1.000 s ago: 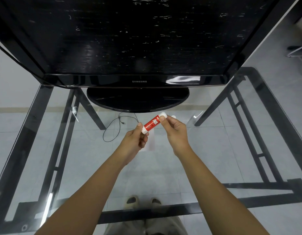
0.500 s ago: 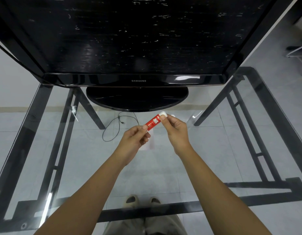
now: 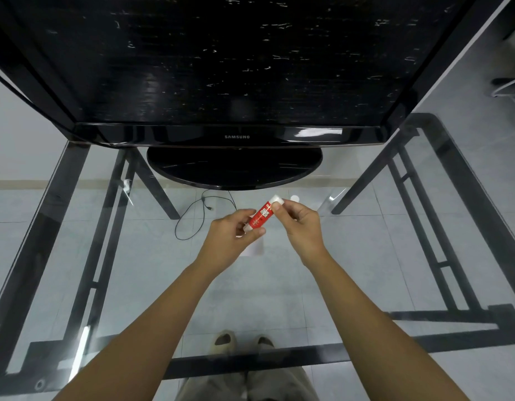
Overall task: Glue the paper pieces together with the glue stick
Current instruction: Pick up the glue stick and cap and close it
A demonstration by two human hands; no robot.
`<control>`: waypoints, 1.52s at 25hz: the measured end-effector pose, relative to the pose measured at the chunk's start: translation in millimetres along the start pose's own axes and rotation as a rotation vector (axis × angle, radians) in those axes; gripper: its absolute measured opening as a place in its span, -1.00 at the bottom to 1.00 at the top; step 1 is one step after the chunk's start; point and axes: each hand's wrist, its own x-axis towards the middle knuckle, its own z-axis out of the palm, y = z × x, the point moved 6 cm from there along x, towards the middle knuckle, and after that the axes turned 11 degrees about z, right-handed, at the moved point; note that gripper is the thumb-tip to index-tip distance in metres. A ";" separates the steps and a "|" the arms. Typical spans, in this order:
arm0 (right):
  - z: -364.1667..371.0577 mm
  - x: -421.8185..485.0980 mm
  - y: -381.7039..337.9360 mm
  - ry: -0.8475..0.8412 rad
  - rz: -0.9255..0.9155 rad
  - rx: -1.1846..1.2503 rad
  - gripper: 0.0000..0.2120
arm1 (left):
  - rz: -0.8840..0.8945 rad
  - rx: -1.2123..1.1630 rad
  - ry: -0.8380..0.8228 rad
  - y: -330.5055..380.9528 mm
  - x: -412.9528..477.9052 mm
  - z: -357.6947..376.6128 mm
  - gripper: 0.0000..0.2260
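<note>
1. The red glue stick is held tilted in the air above the glass tabletop, toward its far edge, white cap end pointing up and away.
2. The left hand pinches the stick's lower end between thumb and fingers.
3. The right hand grips the white cap with its fingertips.
4. A white paper piece lies on the glass just beneath the hands.
5. A black Samsung TV stands on its oval base at the far edge.
</note>
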 end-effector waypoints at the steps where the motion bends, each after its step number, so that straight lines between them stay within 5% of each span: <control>1: 0.7 0.3 2.7 0.000 -0.004 -0.023 -0.84 | 0.060 0.112 0.007 1.6 0.6 -0.7 -0.68; 7: -0.9 12.8 17.7 0.017 -0.062 -0.285 -0.76 | 0.129 0.281 0.035 -2.6 1.7 -0.4 -0.72; 12: -27.3 47.8 33.6 0.250 -0.216 -0.797 -0.71 | 0.073 0.254 0.070 -11.3 7.7 -6.4 -0.74; 17: -15.5 95.2 48.6 0.078 -0.157 -1.316 -0.54 | 0.051 0.263 0.068 -15.9 14.3 -12.1 -0.74; 21: -16.7 99.5 43.0 0.099 -0.195 -1.222 -0.60 | 0.059 0.268 0.064 -15.4 15.4 -12.3 -0.75; 28: -21.2 60.9 1.6 0.031 -0.121 -0.352 -0.73 | 0.058 0.294 0.024 -18.3 16.7 -6.1 -0.73; 38: -12.2 30.3 -11.6 -0.117 -0.091 -0.259 -0.72 | 0.102 0.273 -0.006 -11.0 10.8 -3.5 -0.73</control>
